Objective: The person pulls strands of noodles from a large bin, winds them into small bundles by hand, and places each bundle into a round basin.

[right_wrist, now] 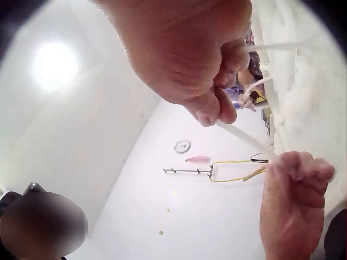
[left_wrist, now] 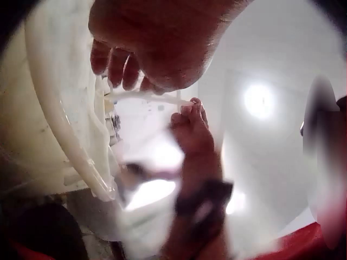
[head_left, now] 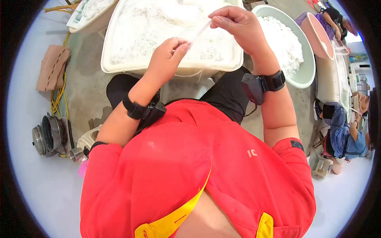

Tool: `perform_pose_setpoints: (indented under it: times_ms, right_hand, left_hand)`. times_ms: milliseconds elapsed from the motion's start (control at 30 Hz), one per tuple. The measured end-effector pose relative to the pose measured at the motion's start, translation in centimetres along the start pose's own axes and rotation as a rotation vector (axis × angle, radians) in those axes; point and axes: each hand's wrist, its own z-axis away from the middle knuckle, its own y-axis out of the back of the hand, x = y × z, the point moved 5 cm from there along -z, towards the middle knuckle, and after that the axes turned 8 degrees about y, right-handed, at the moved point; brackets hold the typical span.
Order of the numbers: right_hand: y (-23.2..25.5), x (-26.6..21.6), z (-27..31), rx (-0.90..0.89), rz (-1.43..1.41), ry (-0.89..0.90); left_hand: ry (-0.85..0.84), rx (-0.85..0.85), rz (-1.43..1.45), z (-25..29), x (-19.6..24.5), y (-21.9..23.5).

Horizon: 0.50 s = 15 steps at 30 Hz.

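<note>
A thin white strip [head_left: 200, 34] is stretched at a slant between both hands. My left hand [head_left: 166, 59] pinches its lower end between thumb and fingertips. The upper end is gripped by the thumb and fingers of my right hand [head_left: 240, 29], which is higher and farther forward. In the right wrist view the strip [right_wrist: 244, 136] runs straight from one hand to the other. Beneath the hands stands a large cream tub [head_left: 119, 69], holding a mass of white stringy strands [head_left: 135, 39]. Another thin strand hangs over the tub's front rim.
A pale green basin [head_left: 310, 73] of white pieces [head_left: 279, 45] stands right of the tub. Another white-filled basin [head_left: 81, 27] is at the upper left. Metal pots [head_left: 53, 133] and a yellow cord [head_left: 59, 101] lie left. Other people sit at the right beside a pink tub [head_left: 317, 35].
</note>
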Motion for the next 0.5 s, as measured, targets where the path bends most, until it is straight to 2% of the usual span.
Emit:
perform_pose_setpoints:
  times_ms: [100,200,233,333,433,500]
  right_hand:
    - [0.4,0.8,0.7,-0.047,-0.028,-0.035]
    - [0.5,0.8,1.3,-0.086,-0.018,-0.047]
    - [0.5,0.7,1.4,-0.101,-0.014,-0.048]
    - [0.2,0.4,1.3,-0.142,-0.052,-0.027]
    - [0.5,0.1,1.1,-0.143,-0.011,-0.017]
    - [1.1,0.3,1.0,-0.115,0.024,-0.016]
  left_hand:
    - [-0.288,0.111,-0.325,1.1,0.3,1.3]
    - [-0.195,0.016,-0.296,1.4,-1.1,2.2]
    - [-0.247,0.072,-0.329,1.6,-0.8,2.3]
    - [-0.051,-0.024,0.135,1.1,-0.2,0.6]
    - [-0.117,-0.161,0.185,0.4,1.6,-1.9]
    - [-0.044,-0.244,0.276,0.6,1.6,-4.2]
